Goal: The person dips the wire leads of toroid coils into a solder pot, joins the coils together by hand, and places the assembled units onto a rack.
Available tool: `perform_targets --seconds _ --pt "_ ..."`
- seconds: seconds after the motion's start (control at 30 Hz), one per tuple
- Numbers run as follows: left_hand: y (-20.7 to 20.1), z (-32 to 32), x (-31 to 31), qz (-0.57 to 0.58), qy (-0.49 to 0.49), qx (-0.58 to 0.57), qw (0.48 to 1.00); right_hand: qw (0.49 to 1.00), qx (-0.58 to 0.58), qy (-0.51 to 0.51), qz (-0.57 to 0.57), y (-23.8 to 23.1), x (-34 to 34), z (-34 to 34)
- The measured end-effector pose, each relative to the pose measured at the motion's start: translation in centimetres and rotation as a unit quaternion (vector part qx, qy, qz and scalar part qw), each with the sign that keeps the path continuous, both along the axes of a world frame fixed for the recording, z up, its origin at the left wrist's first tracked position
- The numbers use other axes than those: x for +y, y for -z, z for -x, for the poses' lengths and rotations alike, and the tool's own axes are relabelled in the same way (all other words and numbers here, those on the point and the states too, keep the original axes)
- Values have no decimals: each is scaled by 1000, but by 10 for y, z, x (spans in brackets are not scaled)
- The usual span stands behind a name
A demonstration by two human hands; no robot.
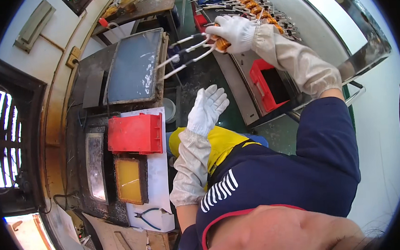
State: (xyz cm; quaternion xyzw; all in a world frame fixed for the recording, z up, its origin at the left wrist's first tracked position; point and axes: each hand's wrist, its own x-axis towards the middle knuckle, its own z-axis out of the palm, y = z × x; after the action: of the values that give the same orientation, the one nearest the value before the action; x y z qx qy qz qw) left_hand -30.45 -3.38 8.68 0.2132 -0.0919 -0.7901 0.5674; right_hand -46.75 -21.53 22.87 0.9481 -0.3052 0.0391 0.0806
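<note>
Up at the top centre, my right hand (233, 32), in a white glove, is closed around an orange copper-wire coil (222, 44). Several white sleeved leads (191, 48) stick out from the coil to the left, toward a shallow tray with a blue-grey surface (133, 67). My left hand (208, 108), gloved in white too, is held in front of my body with its fingers stretched out and nothing in it. Pale sleeve covers wrap both forearms. The fingers of my right hand partly hide the coil.
On the left bench lie a red plastic bin (135, 134), a tray of yellow material (129, 179), a narrow metal trough (95, 164) and cutting pliers (148, 218). Rows of similar coils (250, 3) sit on the rack at the upper right, above another red bin (265, 87).
</note>
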Motion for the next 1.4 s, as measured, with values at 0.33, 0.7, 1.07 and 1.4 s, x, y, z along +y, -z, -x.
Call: perform_targets --seconds 0.33,0.7,1.07,1.4 --pt "5 -6 36 25 10 -11 1000 968 245 38 40 -23 4 84" --pt "12 -10 52 26 -2 1 1000 951 274 136 -53 34 -58 164" --pt "21 -17 63 2 -38 13 999 931 118 341 62 79 -66 175" --pt "33 -11 62 -13 -34 20 999 884 15 465 -42 149 -130 214"
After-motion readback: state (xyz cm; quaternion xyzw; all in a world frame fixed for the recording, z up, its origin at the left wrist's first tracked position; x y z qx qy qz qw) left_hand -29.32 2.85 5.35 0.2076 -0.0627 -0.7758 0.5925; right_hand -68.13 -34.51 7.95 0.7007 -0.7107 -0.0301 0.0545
